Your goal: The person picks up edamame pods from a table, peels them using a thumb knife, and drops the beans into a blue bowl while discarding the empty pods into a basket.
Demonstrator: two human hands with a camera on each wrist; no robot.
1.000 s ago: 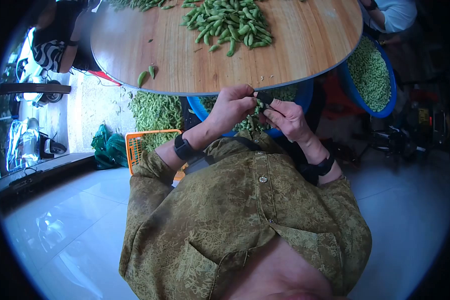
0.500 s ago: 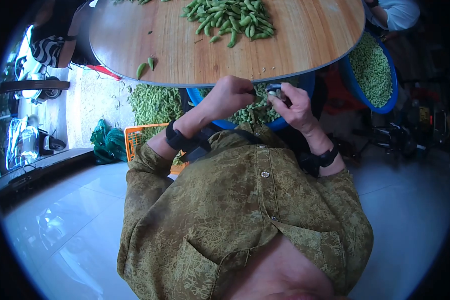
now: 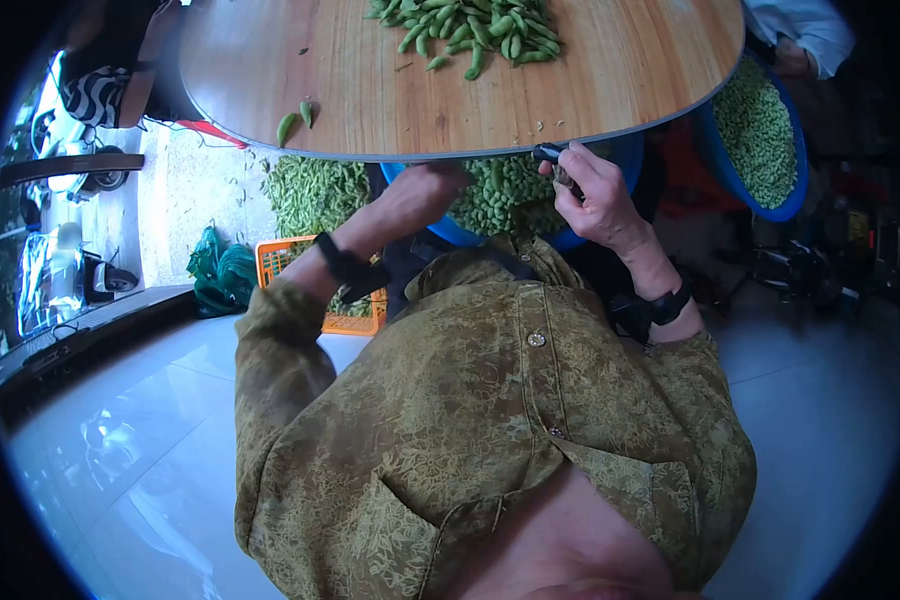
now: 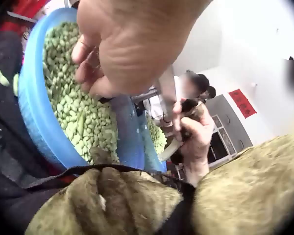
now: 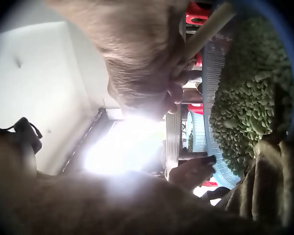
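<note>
In the head view my left hand (image 3: pixel 425 192) is over the left side of a blue basin (image 3: pixel 635 165) of shelled green beans (image 3: pixel 510 195), just under the table edge. The left wrist view has its fingers loosely bent above the beans, nothing showing between them. At the basin's right, my right hand (image 3: pixel 600 200) pinches a small thing with a dark end (image 3: pixel 548 152) close to the table edge. A pale stick-like thing (image 4: pixel 171 149) juts from that hand in the left wrist view, and again as a pale stick (image 5: pixel 208 34) in the right wrist view; its kind is unclear.
A pile of green bean pods (image 3: pixel 475 28) and two stray pods (image 3: pixel 288 128) lie on the wooden table (image 3: pixel 450 110). Another blue basin (image 3: pixel 799 195) of beans stands right. Left are floor pods (image 3: pixel 315 190), an orange crate (image 3: pixel 380 312) and a green bag (image 3: pixel 220 272). People sit at both sides.
My hands were together at the table edge and have parted. The left hand has moved left and down under the edge; the right has shifted slightly right, still pinching.
</note>
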